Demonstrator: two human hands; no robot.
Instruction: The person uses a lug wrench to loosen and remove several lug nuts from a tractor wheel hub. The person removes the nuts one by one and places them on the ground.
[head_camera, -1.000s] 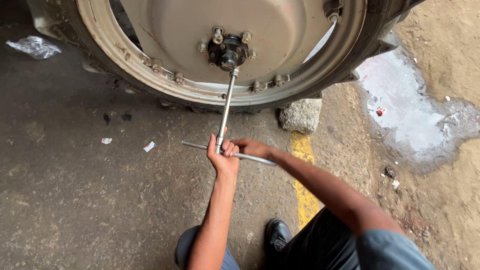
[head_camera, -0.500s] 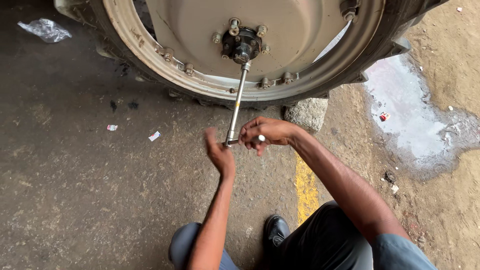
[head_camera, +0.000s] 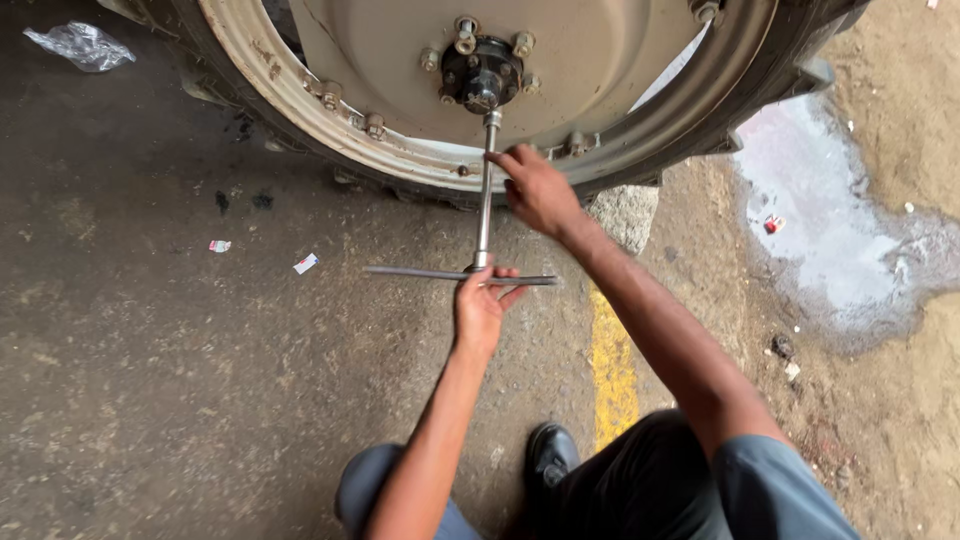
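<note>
While the T-handle wrench (head_camera: 484, 190) stood with its socket end seated on the dark hub (head_camera: 482, 72) of the large wheel (head_camera: 380, 150), the left hand (head_camera: 480, 305) cupped the junction of shaft and crossbar, fingers loosely curled from beneath. Higher on the shaft, the right hand (head_camera: 538, 190) rested with fingers bent against the rod, not fully clenched. Grey stone (head_camera: 625, 215) sat beneath the tyre, beside a yellow floor stripe (head_camera: 612, 370).

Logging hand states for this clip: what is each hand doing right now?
Left hand: closed on the crossbar of the T-handle wrench.
Right hand: fingers curled loosely around the wrench shaft near the wheel hub; how firm the grip is cannot be told.
</note>
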